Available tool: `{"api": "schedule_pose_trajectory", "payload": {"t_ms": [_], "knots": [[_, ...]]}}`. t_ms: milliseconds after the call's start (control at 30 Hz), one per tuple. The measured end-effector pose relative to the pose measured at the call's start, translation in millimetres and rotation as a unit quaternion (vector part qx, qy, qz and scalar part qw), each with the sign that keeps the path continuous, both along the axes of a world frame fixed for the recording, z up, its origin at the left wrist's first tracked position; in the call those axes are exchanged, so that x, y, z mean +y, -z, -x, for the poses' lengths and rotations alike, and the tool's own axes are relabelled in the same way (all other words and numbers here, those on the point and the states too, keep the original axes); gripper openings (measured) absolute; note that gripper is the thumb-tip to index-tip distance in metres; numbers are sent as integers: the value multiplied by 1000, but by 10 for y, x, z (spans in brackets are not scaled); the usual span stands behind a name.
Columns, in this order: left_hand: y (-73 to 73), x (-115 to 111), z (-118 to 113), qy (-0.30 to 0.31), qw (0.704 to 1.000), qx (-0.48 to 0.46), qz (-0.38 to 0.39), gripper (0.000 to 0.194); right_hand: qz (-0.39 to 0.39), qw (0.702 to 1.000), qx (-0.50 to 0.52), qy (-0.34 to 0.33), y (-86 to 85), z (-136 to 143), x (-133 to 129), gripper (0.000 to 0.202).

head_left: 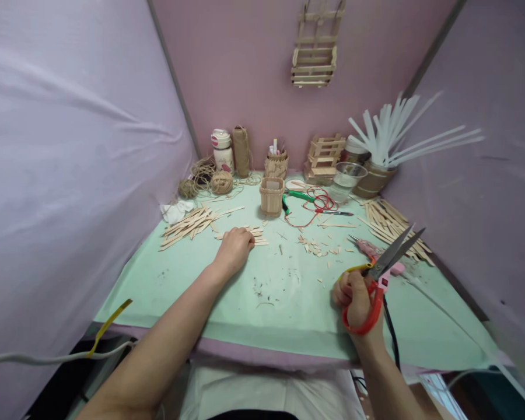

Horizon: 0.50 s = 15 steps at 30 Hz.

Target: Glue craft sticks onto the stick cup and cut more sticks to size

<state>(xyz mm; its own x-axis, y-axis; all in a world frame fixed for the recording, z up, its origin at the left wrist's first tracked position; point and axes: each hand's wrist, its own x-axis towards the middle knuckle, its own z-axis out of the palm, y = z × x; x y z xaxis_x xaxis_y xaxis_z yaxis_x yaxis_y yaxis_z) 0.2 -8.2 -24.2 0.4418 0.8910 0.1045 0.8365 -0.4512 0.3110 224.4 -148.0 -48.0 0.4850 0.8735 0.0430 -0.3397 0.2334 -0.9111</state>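
Note:
My left hand (pixel 235 249) rests on the green table, its curled fingers on several short wooden sticks (pixel 257 235) lying side by side. What the fingertips grip is partly hidden. At the right, my right hand (pixel 354 294) is closed on red-handled scissors (pixel 370 315), whose blades point up and away, slightly parted. Just behind the scissors lies a pink glue gun (pixel 370 247). Small cut wood pieces (pixel 317 247) are scattered between the hands. Beyond my left hand stands a small wooden-stick basket (pixel 272 197).
Wooden sticks lie in piles at left (pixel 188 226) and right (pixel 389 224). Along the back are twine balls (pixel 221 182), a bottle (pixel 223 153), a clear cup (pixel 345 182), green pliers (pixel 301 196), red wire (pixel 324 200) and white glue sticks (pixel 382 134).

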Motion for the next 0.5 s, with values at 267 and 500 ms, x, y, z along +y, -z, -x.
{"api": "schedule_pose_trajectory", "payload": {"t_ms": [267,500], "knots": [[-5,22,-8,19,999,30,-29,23,8,1000,-12,0,20,0,11,40],[-195,-20,-146,-47,973,-221,52,15,-1,999,-34,-11,41,-8,21,38]]}}
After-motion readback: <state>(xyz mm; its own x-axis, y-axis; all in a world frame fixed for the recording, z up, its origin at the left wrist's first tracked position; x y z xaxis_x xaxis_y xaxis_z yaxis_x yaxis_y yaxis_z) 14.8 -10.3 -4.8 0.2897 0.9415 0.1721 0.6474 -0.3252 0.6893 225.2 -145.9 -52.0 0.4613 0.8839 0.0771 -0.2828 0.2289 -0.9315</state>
